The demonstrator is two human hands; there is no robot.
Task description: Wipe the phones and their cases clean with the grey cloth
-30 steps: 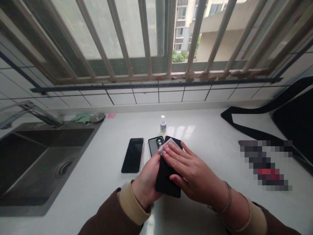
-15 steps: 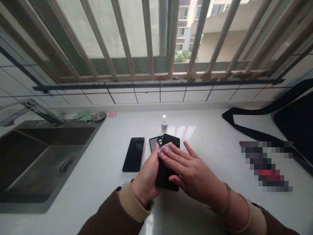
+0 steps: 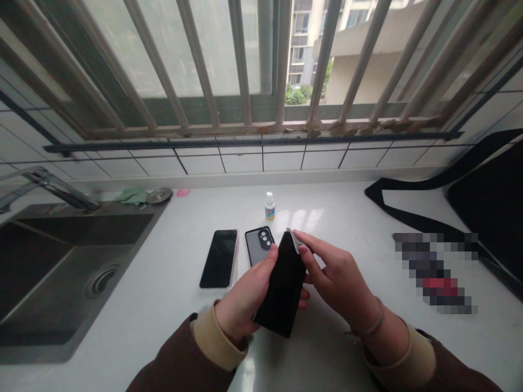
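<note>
A black smartphone (image 3: 283,291) is tilted above the counter, gripped along its sides by my left hand (image 3: 249,294). My right hand (image 3: 335,272) pinches a small pale cleaning cloth (image 3: 295,241) with a zigzag edge, folded over the phone's top right corner. Left of the held phone, a phone case (image 3: 255,250) with a black rim and camera cutouts lies on the counter, partly covered by my left hand. Farther left lies a second phone (image 3: 219,258), dark face up, with a clear case edge (image 3: 236,256) showing beside it.
A small white spray bottle (image 3: 269,207) stands behind the phone case. At left is a sink (image 3: 139,261) with a faucet (image 3: 61,190), a green cloth (image 3: 131,196) and a metal strainer lid (image 3: 159,196). A black bag strap (image 3: 408,212) lies at right, near a blurred-out item (image 3: 439,277).
My right hand has moved from lying flat on the phone's face to pinching the cloth at its upper right corner. The phone is now tilted, and more of the case shows.
</note>
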